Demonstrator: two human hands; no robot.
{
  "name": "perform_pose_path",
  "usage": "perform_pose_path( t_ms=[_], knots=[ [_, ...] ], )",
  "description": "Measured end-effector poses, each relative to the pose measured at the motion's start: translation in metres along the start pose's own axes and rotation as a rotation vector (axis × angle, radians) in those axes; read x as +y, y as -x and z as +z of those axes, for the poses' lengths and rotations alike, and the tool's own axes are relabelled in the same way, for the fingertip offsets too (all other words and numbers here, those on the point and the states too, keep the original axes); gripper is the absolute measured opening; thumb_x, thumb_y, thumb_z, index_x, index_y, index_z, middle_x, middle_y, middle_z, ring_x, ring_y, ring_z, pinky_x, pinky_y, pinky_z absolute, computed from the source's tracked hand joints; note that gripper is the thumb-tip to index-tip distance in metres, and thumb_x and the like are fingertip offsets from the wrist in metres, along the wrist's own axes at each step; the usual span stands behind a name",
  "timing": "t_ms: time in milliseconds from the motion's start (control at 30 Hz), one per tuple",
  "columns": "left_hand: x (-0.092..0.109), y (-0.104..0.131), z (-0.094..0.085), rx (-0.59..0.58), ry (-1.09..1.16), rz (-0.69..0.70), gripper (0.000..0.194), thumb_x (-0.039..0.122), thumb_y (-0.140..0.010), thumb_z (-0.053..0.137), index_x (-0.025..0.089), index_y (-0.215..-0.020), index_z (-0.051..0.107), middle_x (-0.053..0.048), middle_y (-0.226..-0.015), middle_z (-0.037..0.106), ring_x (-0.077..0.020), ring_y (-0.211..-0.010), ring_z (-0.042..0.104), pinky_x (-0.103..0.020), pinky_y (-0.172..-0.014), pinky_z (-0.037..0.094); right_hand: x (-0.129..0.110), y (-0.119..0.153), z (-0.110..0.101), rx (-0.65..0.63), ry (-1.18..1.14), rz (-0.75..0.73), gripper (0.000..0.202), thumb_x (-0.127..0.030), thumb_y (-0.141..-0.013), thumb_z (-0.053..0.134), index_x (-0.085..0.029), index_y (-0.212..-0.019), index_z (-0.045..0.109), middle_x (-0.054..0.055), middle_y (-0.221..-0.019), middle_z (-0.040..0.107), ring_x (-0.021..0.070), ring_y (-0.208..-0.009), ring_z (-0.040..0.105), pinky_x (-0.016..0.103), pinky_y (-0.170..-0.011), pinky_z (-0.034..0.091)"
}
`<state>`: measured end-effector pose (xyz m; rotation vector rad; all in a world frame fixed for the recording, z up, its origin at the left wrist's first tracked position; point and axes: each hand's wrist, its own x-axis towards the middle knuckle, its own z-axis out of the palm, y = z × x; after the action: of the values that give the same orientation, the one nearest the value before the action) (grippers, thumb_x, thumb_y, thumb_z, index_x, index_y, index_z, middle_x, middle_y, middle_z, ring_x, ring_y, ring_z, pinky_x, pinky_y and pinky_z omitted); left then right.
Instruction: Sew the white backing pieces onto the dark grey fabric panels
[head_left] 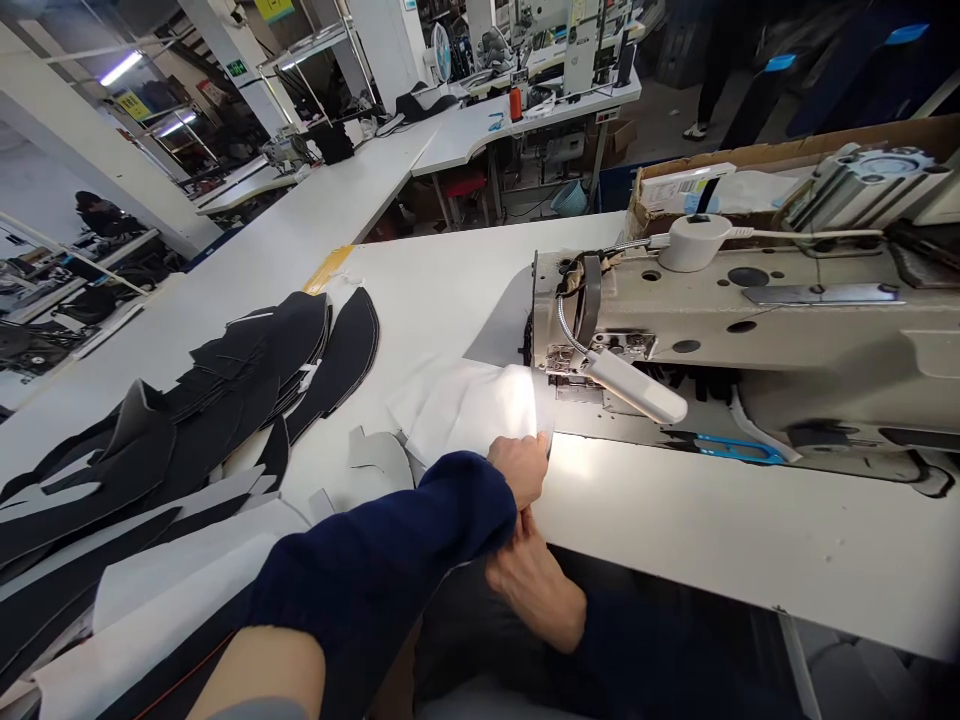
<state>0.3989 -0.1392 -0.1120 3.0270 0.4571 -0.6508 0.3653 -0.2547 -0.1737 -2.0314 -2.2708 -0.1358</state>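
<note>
A sheet of white fabric (465, 405) lies on the white table just left of the sewing machine head (592, 310), its right edge lit by a small lamp (637, 388). At that edge, by the table's front, my left hand (519, 468) is closed on the fabric. My right hand (536, 585) is just below it, in front of the table edge, with its fingers closed and partly hidden under the left hand. What the right hand holds, if anything, cannot be made out.
Stacks of dark cut pieces (247, 370) cover the left of the table, with grey pieces (379, 455) nearer me. Blue-handled snips (739, 449) lie under the machine arm. Behind the machine stands a cardboard box (637, 215). A person's legs (712, 80) show at the back right.
</note>
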Motion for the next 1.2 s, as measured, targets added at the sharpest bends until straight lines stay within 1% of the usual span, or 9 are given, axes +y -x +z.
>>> perform_pose_path(
  t_ms=[300,467,533,600,700,800,967,1067,1200],
  knots=[
    [-0.007,-0.036,-0.007,0.068,-0.014,0.009,0.055,0.019,-0.084,0.043,0.002,-0.137,0.037,-0.018,-0.100,0.063,-0.0244,-0.087,0.064,-0.034,-0.069,0.046,0.020,-0.005,0.009,0.164,0.050,0.083,0.032,-0.016,-0.074,0.063,0.000,-0.101,0.067,0.028,-0.110,0.061,0.0422,-0.110,0.052,0.065,-0.100,0.029],
    [-0.009,-0.055,-0.020,0.057,0.003,-0.002,0.051,0.019,-0.083,0.045,0.005,-0.131,0.042,-0.017,-0.098,0.062,-0.0238,-0.088,0.063,-0.034,-0.073,0.045,0.014,-0.011,0.013,0.146,0.011,0.094,0.031,-0.012,-0.076,0.057,0.000,-0.103,0.065,0.027,-0.110,0.061,0.0399,-0.111,0.051,0.065,-0.099,0.032],
    [-0.008,-0.050,-0.025,0.050,0.018,-0.027,0.049,0.019,-0.082,0.047,0.007,-0.129,0.042,-0.016,-0.102,0.059,-0.0232,-0.090,0.061,-0.033,-0.074,0.046,0.003,-0.010,0.018,0.141,-0.017,0.050,0.032,-0.010,-0.076,0.055,0.000,-0.105,0.064,0.026,-0.111,0.061,0.0377,-0.109,0.052,0.061,-0.098,0.035],
    [-0.007,-0.031,-0.025,0.057,0.031,-0.031,0.050,0.020,-0.077,0.053,0.010,-0.124,0.043,-0.016,-0.111,0.054,-0.0235,-0.097,0.056,-0.032,-0.074,0.048,-0.008,-0.007,0.022,0.160,-0.045,-0.003,0.033,-0.009,-0.076,0.056,0.001,-0.107,0.062,0.025,-0.114,0.059,0.0356,-0.109,0.053,0.056,-0.098,0.039],
    [-0.007,0.008,-0.015,0.084,0.011,0.007,0.057,0.019,-0.068,0.061,0.014,-0.121,0.041,-0.015,-0.127,0.042,-0.0251,-0.107,0.046,-0.031,-0.070,0.051,-0.016,-0.004,0.026,0.180,-0.083,-0.032,0.035,-0.009,-0.076,0.055,-0.001,-0.110,0.061,0.023,-0.114,0.060,0.0324,-0.107,0.054,0.049,-0.094,0.044],
    [-0.009,0.033,-0.001,0.121,-0.038,0.010,0.058,0.012,-0.075,0.054,0.013,-0.130,0.035,-0.013,-0.123,0.045,-0.0229,-0.104,0.046,-0.031,-0.067,0.051,-0.016,-0.004,0.025,0.169,-0.114,-0.008,0.037,-0.010,-0.078,0.054,-0.003,-0.114,0.060,0.020,-0.109,0.063,0.0310,-0.105,0.055,0.047,-0.091,0.046],
    [-0.007,0.023,0.013,0.044,-0.079,0.014,0.050,0.012,-0.088,0.043,0.013,-0.137,0.034,-0.011,-0.105,0.054,-0.0209,-0.093,0.054,-0.031,-0.065,0.049,-0.016,-0.007,0.023,0.125,-0.192,0.016,0.034,-0.009,-0.081,0.052,-0.007,-0.114,0.062,0.018,-0.111,0.063,0.0284,-0.104,0.056,0.049,-0.096,0.041],
    [-0.004,0.015,0.013,0.034,-0.091,0.004,0.049,0.011,-0.090,0.039,0.013,-0.138,0.034,-0.012,-0.101,0.056,-0.0209,-0.091,0.057,-0.030,-0.063,0.048,-0.018,-0.008,0.022,0.070,-0.222,0.023,0.032,-0.007,-0.082,0.051,-0.010,-0.111,0.064,0.016,-0.108,0.065,0.0266,-0.102,0.057,0.047,-0.098,0.040],
    [-0.005,0.012,0.010,0.037,-0.105,0.013,0.047,0.010,-0.091,0.036,0.011,-0.138,0.035,-0.012,-0.100,0.057,-0.0208,-0.091,0.058,-0.030,-0.062,0.047,-0.016,-0.010,0.024,0.102,-0.220,0.038,0.032,-0.010,-0.085,0.050,-0.012,-0.115,0.062,0.014,-0.106,0.066,0.0260,-0.100,0.058,0.047,-0.097,0.042]
  ],
)
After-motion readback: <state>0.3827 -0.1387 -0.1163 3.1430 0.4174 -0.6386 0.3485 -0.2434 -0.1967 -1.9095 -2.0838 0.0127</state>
